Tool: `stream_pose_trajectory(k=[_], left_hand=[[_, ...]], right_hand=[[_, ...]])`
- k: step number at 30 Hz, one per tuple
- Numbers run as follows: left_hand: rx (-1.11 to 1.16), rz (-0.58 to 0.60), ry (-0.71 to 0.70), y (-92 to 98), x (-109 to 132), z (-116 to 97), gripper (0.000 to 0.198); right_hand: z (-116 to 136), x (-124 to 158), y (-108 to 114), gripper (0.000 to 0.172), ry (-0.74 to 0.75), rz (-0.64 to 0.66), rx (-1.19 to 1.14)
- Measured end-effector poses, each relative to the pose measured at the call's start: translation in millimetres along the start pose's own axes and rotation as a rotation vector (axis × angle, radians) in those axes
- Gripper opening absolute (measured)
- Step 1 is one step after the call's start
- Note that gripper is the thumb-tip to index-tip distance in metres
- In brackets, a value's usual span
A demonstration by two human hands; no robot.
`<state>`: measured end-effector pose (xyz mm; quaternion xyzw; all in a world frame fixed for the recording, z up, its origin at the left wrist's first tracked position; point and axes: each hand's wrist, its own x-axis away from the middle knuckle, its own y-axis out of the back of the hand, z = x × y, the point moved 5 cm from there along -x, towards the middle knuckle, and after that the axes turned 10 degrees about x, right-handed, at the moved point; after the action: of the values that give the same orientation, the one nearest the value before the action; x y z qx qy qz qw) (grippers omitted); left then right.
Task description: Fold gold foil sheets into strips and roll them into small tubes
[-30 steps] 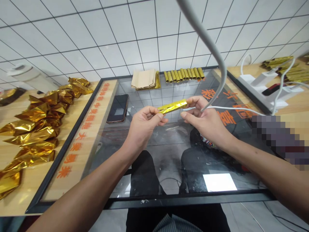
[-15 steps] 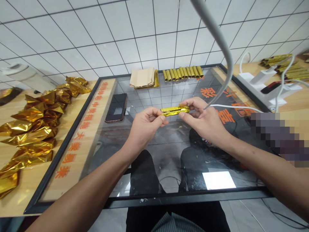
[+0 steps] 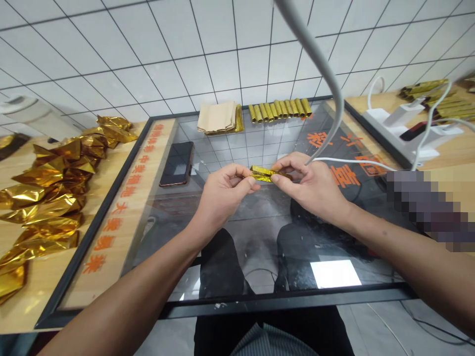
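Head view shows a small folded gold foil strip (image 3: 266,173) held in the air just above the glass table (image 3: 260,143), between both hands. The left hand (image 3: 222,193) pinches its left end between thumb and forefinger, fingers closed tight on the foil. The right hand (image 3: 309,185) grips the right end the same way, thumb tip pressed onto the strip and the other fingers curled behind it, so only the short middle stretch shows.

The strip looks thin, very light and crinkly; it would likely crease or tear if pulled hard, and its shiny face may slip, so a fingertip pinch at the two ends, as here, seems the safest hold.

Further back on the table lie a row of rolled gold pieces (image 3: 280,109) and, just left of them, a stack of tan paper sheets (image 3: 217,117). A dark phone (image 3: 177,163) rests face up to the left of the hands. On the wooden surface at far left sits a heap of crumpled gold foil (image 3: 52,183). A white cable (image 3: 352,162) runs past the right hand toward a white charger block (image 3: 404,121).
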<state>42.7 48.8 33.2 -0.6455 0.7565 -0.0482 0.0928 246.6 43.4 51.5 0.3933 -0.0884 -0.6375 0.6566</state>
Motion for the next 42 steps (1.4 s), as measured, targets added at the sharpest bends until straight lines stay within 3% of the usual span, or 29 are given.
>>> stream_pose_trajectory(k=[24, 42], left_hand=[[-0.025, 0.047, -0.029, -4.4, 3.7, -4.7, 0.012], [-0.023, 0.099, -0.041, -5.7, 5.2, -5.4, 0.013]], right_hand=[[3.1, 5.1, -6.5, 0.009, 0.064, 0.072, -0.02], [5.2, 5.3, -4.8, 0.016, 0.163, 0.057, 0.102]])
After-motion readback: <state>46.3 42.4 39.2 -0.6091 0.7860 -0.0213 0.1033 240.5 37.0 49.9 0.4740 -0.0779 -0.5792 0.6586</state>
